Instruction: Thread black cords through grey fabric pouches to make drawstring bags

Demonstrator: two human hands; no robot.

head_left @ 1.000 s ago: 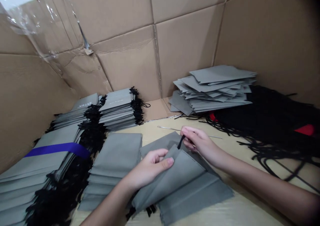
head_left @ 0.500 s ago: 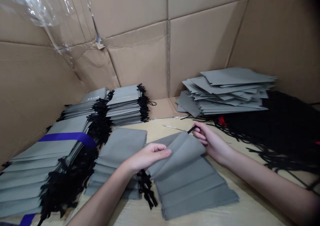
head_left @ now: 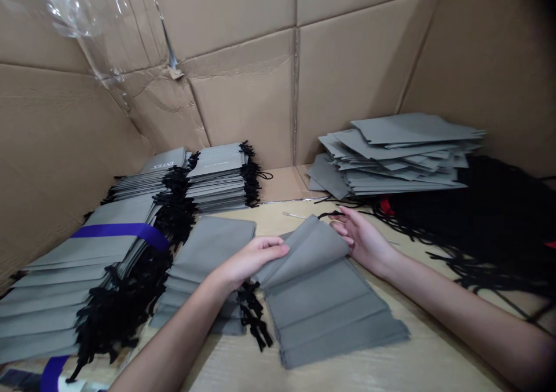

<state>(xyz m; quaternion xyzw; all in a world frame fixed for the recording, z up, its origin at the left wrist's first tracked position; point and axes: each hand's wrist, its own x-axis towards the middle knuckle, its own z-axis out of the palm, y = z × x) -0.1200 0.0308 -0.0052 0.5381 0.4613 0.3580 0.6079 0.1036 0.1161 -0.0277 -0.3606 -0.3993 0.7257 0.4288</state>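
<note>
A grey fabric pouch (head_left: 310, 247) is folded over diagonally above a fanned pile of similar grey pouches (head_left: 330, 308). My left hand (head_left: 256, 259) is closed on its left side, with the thumb on top. A short black cord (head_left: 329, 214) sticks out at the pouch's upper corner. My right hand (head_left: 362, 238) is at that corner, its fingertips on the cord's end and the other fingers curled beside the fabric. To the left, next to my left wrist, lies a stack of grey pouches (head_left: 217, 238) with knotted black cord ends (head_left: 254, 317).
Corded pouch stacks (head_left: 217, 178) stand at the back left; a purple strap (head_left: 121, 230) crosses the nearer one. Grey pouches (head_left: 408, 160) are piled at the back right beside a heap of black cords (head_left: 486, 218). A thin metal threading tool (head_left: 293, 215) lies behind the pouch. Cardboard walls (head_left: 243, 102) surround the table.
The cord at the pouch corner now lies flatter, with a knot-like bunch showing. My right hand has opened a little around it and shifted slightly. The left hand keeps its hold.
</note>
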